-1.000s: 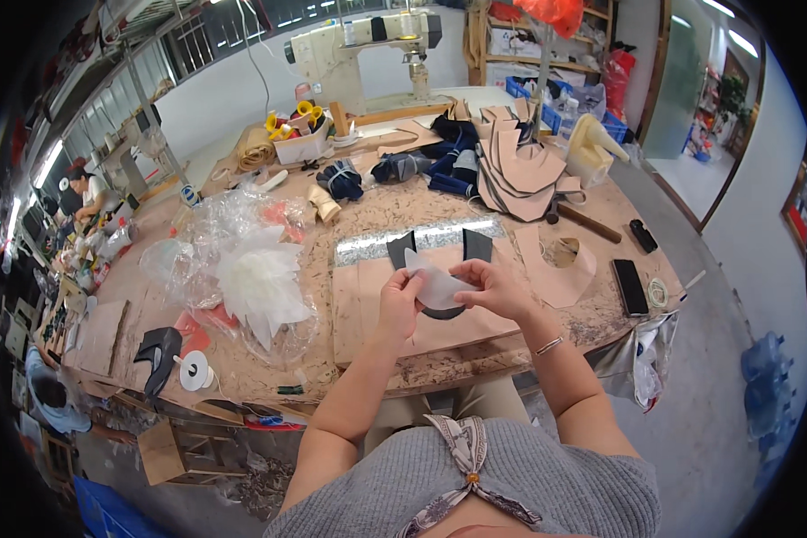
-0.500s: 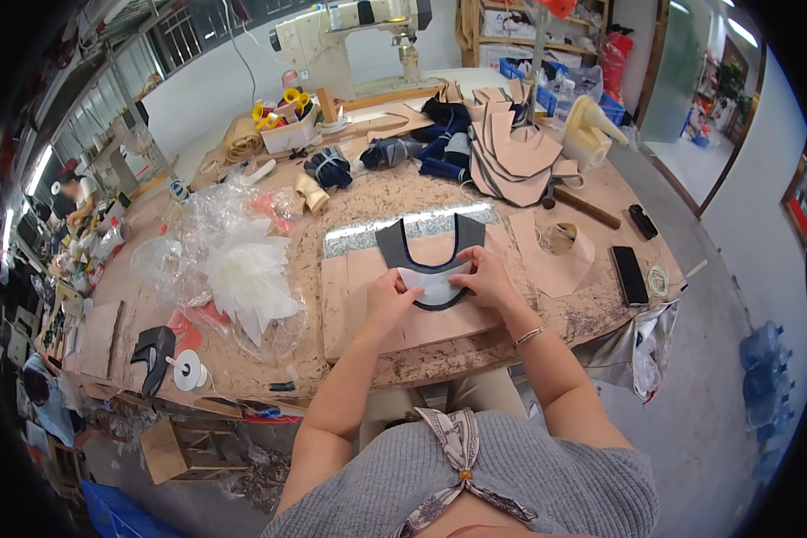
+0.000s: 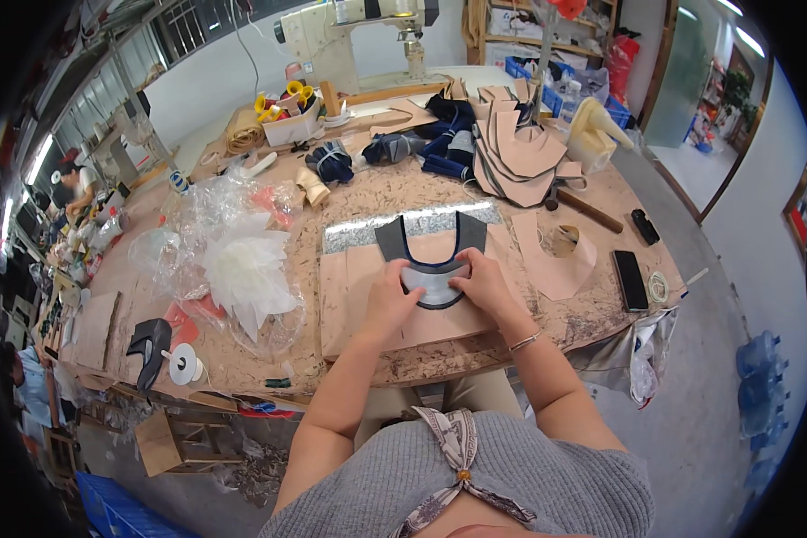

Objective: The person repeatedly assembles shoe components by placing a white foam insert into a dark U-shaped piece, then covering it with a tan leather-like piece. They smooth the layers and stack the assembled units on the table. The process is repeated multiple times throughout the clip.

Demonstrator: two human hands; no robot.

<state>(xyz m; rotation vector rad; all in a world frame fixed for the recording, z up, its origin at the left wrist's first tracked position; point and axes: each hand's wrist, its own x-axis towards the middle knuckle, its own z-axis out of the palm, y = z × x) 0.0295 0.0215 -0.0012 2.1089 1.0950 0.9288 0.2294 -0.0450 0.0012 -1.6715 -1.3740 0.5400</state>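
On a stack of beige sheets [image 3: 357,309] lies a dark grey U-shaped cut piece [image 3: 473,235] with a navy inner edge. A thin white curved piece [image 3: 435,287] rests over the rounded bottom of that U. My left hand [image 3: 387,303] grips the white piece's left end, thumb on top and fingers bent at its upper edge. At the other end my right hand [image 3: 487,287] holds it the same way, its thumb on the white surface. Both hands are closed; the undersides of their fingers are hidden. A pile of white pointed pieces [image 3: 249,273] lies left on clear plastic.
Behind the stack is a shiny speckled slab [image 3: 354,235]. Farther back lie navy bundles [image 3: 330,163] and layered beige cut pieces [image 3: 516,166]. A hammer [image 3: 590,209], a phone [image 3: 630,280] and a tape dispenser [image 3: 148,348] are around the table. A sewing machine [image 3: 318,45] stands behind.
The white piece has come down flatter onto the rounded bottom of the dark U. Both thumbs and fingers have shifted slightly with it.
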